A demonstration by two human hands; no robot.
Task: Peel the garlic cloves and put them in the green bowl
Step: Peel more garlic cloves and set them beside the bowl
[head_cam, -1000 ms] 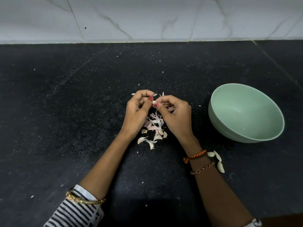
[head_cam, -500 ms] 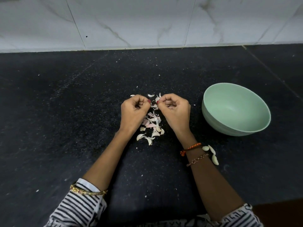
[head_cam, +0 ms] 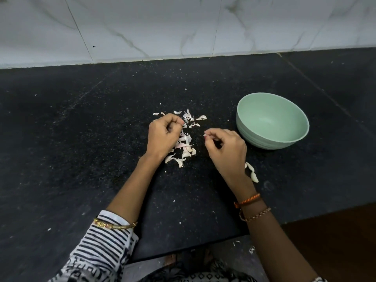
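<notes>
1. Right hand [head_cam: 225, 148]: fingers curled, thumb and forefinger pinching a small white scrap [head_cam: 205, 135], clove or skin, can't tell.
2. Left hand [head_cam: 163, 135]: fingers curled in; whether it has anything in its grasp can't be told.
3. Papery white-pink garlic skins [head_cam: 184, 146] piled between the hands on the black speckled stone counter [head_cam: 81, 139].
4. Whitish garlic cloves [head_cam: 252, 173] lie just beside the right wrist.
5. Pale green round bowl [head_cam: 272, 121] near the right hand, apart from it; no cloves visible inside.

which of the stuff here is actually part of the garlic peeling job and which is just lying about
Part of the job:
green bowl
garlic cloves beside the right wrist
left hand, fingers curled
right hand, pinching a small pale bit

Just lying about:
heap of peels on the dark counter
peel scraps on the floor
</notes>
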